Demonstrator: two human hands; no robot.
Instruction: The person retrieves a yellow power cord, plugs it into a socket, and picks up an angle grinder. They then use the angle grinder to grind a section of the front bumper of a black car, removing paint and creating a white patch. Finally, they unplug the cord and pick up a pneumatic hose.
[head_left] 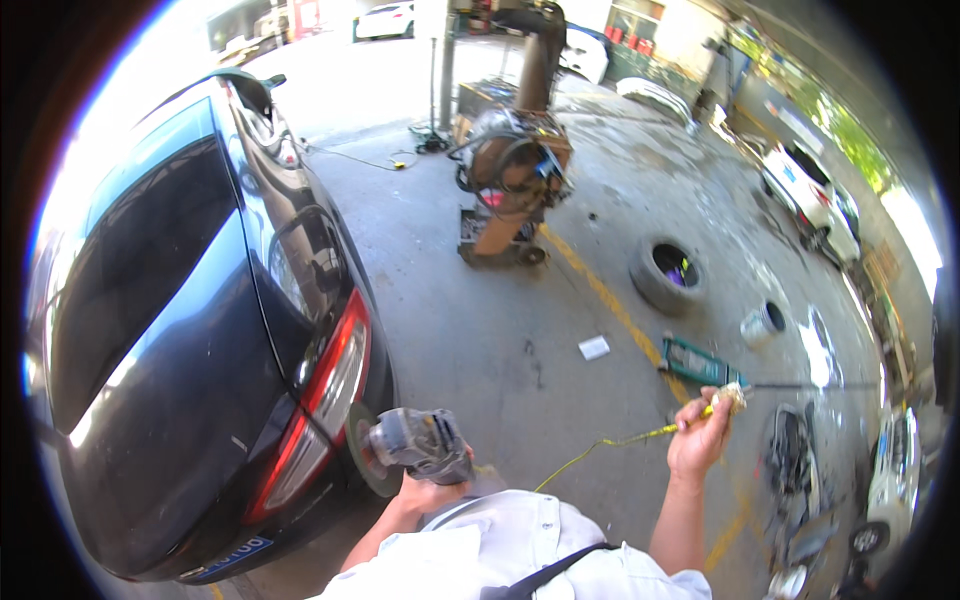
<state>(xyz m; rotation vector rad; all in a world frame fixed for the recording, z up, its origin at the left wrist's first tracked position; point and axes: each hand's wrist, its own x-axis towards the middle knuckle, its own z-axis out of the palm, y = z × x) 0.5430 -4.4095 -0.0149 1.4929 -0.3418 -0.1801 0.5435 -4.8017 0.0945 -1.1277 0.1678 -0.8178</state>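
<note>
Fingers curl inward on both hands, the left hand [432, 494] low near the middle and the right hand [700, 442] raised well apart from it. Largest is the dark car [170, 330], off to the left, its tail light [330, 400] at the corner nearest the left hand. Next comes the grey power tool [430, 443], gripped from below by the left hand; it lies just above those fingers, long axis roughly left to right. Its round disc [357, 450] stands on edge beside the car; whether they touch cannot be told. Thinner, a yellow cord [590, 450] runs leftward and down from the right hand's grasp, its pale end [735, 394] poking past the fingertips.
</note>
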